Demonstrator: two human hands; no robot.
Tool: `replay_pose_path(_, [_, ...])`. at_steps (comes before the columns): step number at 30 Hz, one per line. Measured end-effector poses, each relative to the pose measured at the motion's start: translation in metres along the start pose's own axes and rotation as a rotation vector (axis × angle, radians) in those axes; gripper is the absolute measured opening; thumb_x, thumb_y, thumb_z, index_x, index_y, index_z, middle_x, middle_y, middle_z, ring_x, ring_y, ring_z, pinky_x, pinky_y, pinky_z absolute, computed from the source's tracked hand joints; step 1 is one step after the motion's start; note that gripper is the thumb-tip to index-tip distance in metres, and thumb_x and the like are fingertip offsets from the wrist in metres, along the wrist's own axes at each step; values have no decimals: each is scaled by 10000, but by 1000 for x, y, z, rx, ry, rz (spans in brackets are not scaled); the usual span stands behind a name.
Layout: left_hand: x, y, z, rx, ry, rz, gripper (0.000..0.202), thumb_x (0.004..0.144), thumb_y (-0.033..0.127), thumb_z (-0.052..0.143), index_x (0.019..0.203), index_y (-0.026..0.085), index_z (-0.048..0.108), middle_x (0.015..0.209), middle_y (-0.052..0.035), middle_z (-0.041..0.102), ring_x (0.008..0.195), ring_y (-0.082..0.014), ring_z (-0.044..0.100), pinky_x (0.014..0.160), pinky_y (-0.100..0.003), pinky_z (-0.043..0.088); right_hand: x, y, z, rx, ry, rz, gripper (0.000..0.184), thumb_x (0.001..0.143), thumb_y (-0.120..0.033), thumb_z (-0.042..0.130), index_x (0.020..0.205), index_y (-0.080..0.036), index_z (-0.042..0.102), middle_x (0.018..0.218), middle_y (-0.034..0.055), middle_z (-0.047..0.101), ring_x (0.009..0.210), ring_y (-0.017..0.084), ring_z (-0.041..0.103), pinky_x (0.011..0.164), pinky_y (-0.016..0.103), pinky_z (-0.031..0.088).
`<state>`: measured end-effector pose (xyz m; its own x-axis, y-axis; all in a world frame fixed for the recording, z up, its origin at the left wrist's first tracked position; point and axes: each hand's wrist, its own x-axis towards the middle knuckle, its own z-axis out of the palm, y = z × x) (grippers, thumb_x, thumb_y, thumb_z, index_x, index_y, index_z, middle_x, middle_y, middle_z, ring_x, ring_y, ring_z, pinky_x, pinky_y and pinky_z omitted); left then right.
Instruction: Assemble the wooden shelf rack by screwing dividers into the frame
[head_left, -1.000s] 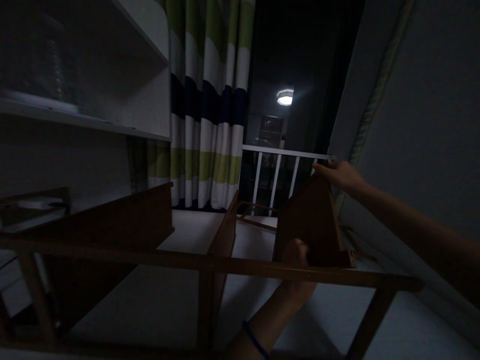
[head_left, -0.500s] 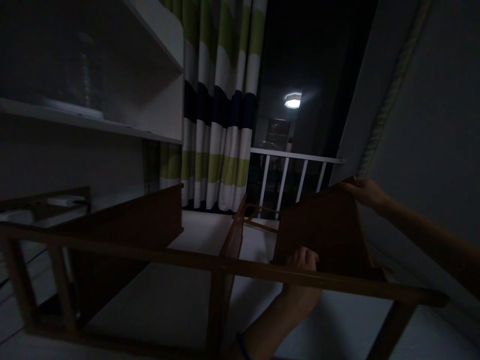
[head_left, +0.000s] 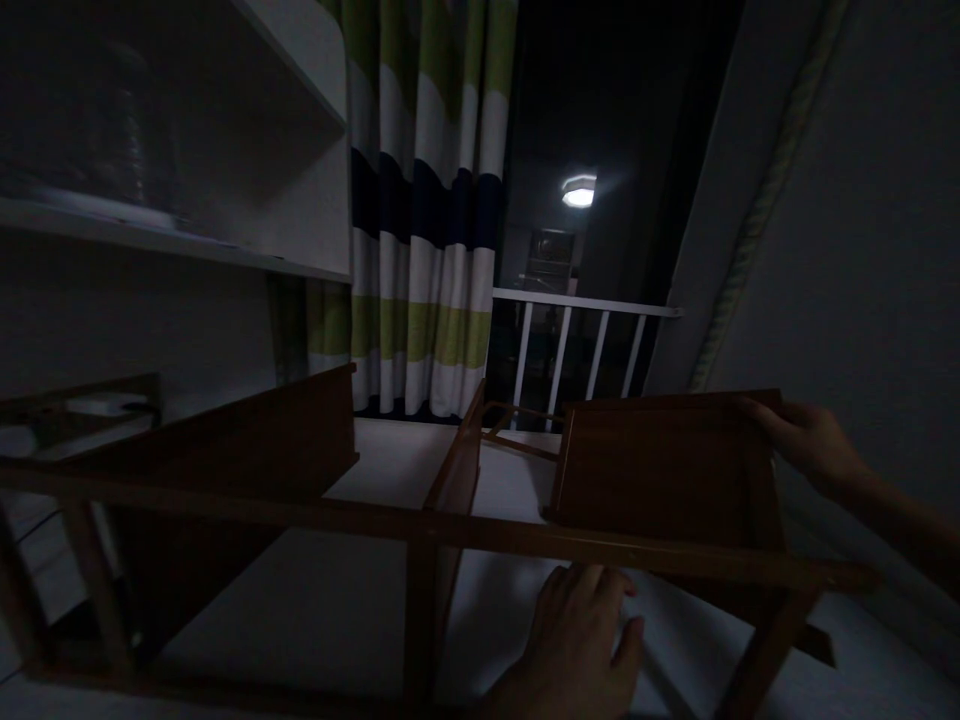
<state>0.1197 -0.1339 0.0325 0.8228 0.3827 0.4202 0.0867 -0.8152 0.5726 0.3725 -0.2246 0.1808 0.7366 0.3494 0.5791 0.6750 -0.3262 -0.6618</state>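
The room is dark. A brown wooden drawer (head_left: 667, 470) stands tilted on its side inside a brown wooden frame (head_left: 420, 525) that lies on a white floor. My right hand (head_left: 810, 440) grips the drawer's upper right corner with curled fingers. My left hand (head_left: 585, 640) hovers just below the frame's front rail (head_left: 480, 530), fingers spread, holding nothing. Two brown panels of the frame, the left panel (head_left: 247, 450) and the middle divider (head_left: 454, 470), run back towards the curtain.
A white shelf unit (head_left: 187, 240) with a stack of discs fills the upper left. A green, white and navy striped curtain (head_left: 427, 230) hangs behind. A white railing (head_left: 577, 340) stands before a dark opening with a ceiling lamp (head_left: 577, 192). A grey wall rises on the right.
The drawer has swung down from upright to nearly level, my right hand lowering with its corner. My left hand let go of the drawer's lower edge and drew back below the rail.
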Motion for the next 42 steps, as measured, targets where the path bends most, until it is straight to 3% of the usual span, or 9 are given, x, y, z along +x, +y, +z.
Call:
replay_pose_path(5, [11,4,13,-20,22,13,260,770,230,452,1022,253,508,1069,-30,558,995,-221,492,885,-403,370,-30,19,-12,71,26,51,211,639,-399,554,591,-196,590,605,41,579,643,238,564,533,292,418])
replay_pose_path(10, [29,11,20,-55,31,74,350,801,252,422,1147,218,461,1143,-62,536,1091,-225,454,952,-405,345,-55,45,-6,121,90,22,269,643,-471,559,621,-204,588,625,46,604,660,275,580,534,322,436])
replay_pose_path(13, [41,12,24,-96,69,156,379,804,220,411,1180,183,433,1220,-75,469,1137,-200,419,991,-379,327,-67,58,3,156,117,-47,288,673,-476,549,683,-191,592,682,43,619,683,255,579,578,319,444])
replay_pose_path(20, [85,31,18,-111,205,354,479,814,232,423,1278,260,310,1331,-35,335,1217,-176,321,1031,-362,298,-91,65,22,211,181,-199,373,730,-505,518,806,-152,614,767,47,632,689,202,578,623,291,452])
replay_pose_path(27, [128,63,10,-1,116,597,456,849,366,371,1284,255,291,1374,-16,297,1270,-143,232,1075,-382,173,-112,69,35,235,188,-259,279,794,-398,491,878,-153,595,809,70,635,695,197,590,614,298,464])
replay_pose_path(30, [131,70,13,41,16,658,426,858,419,330,1262,288,300,1361,-2,331,1274,-148,228,1065,-489,-19,-118,64,37,288,177,-342,223,782,-372,484,797,-168,572,775,56,621,655,175,575,571,271,462])
replay_pose_path(34, [125,71,18,34,-40,685,318,873,380,309,1161,283,399,1242,-4,463,1198,-131,342,1038,-487,-119,-122,57,35,331,127,-440,216,751,-312,490,574,-188,486,609,6,542,522,131,504,486,232,427])
replay_pose_path(38, [123,67,17,46,-51,716,358,725,316,536,1057,228,434,1091,-20,526,1085,-170,425,1040,-488,-92,-130,64,24,304,8,-502,81,753,-237,503,742,-186,565,719,8,567,622,137,531,545,226,450])
replay_pose_path(42, [123,66,13,90,-46,751,377,637,245,546,994,207,433,995,-27,533,1007,-192,452,1039,-493,-16,-143,91,6,226,-101,-488,200,796,-188,423,928,-206,572,796,19,564,727,144,543,584,212,463])
